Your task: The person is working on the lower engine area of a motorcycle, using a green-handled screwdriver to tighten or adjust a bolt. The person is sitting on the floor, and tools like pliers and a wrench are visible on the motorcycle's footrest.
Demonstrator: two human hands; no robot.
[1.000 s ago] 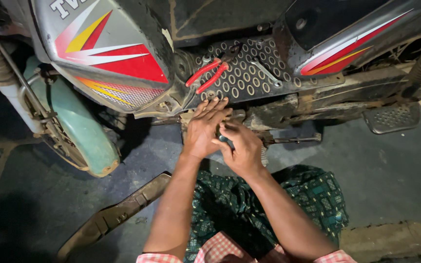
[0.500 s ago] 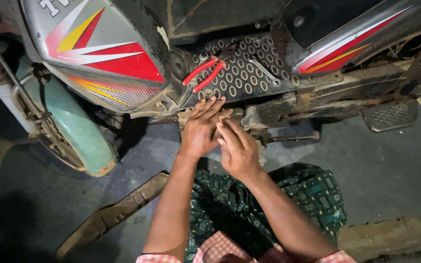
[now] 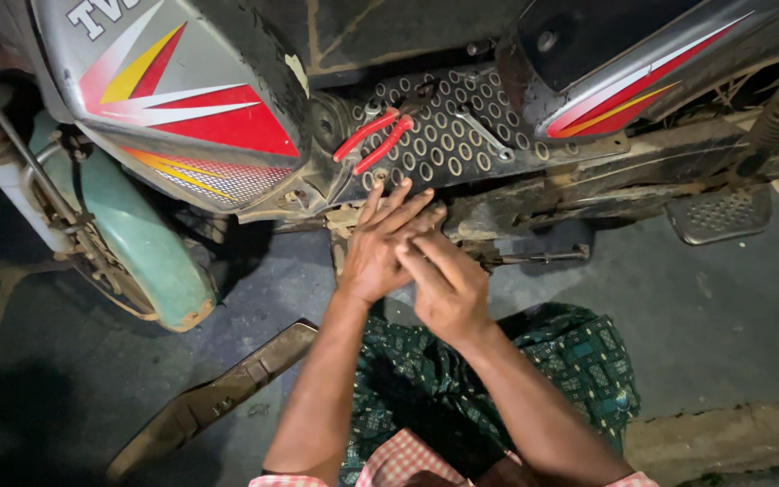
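**Hands at the scooter's lower edge**

While you crouch beside the scooter, both hands meet just below its perforated footboard (image 3: 462, 135). Your left hand (image 3: 380, 248) lies w/ fingers straight and slightly fanned, tips against the grimy underside edge (image 3: 498, 212) of the frame. Your right hand (image 3: 448, 284) sits just beside it, overlapping the left's fingers, its own fingers extended twd the same spot; neither hand pinches or holds anything you can see. What's under the fingertips is hidden, can't tell.

Red-handled pliers (image 3: 373, 142) rest on the footboard, just above your left fingertips, not touching. A metal spanner (image 3: 484, 135) lies near them, to the right. Left of the hands: green mudguard (image 3: 151, 261) and grey side panel w/ red-yellow stripes (image 3: 182, 117). A dark plastic strip (image 3: 218, 397) lies on the floor by your left forearm. Footrest (image 3: 719, 212) well apart, far right.
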